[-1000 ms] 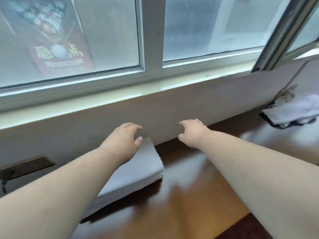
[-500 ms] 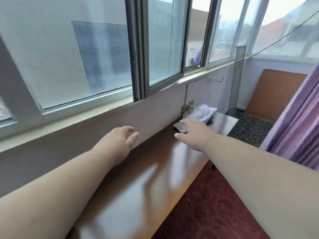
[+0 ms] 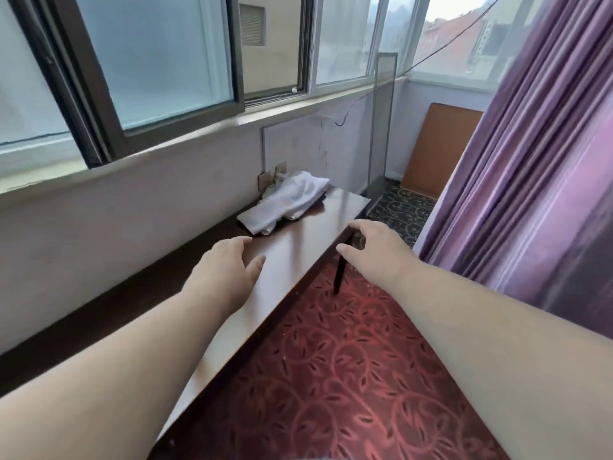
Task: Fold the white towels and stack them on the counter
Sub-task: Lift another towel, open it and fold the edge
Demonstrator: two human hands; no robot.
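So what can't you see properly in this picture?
- Head view: how many towels make up the white pile; they are crumpled together.
- Head view: what the dark thing under the pile is; the towels cover it.
- Head view: the near end of the counter; the left arm and the bottom edge cut it off.
- Head view: whether the left hand touches the counter.

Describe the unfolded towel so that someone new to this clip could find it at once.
Follow the dark wooden counter under the windows to its far end. There, against the wall by the outlets, lies a crumpled white towel. It is the only cloth on the counter, beyond both open hands.
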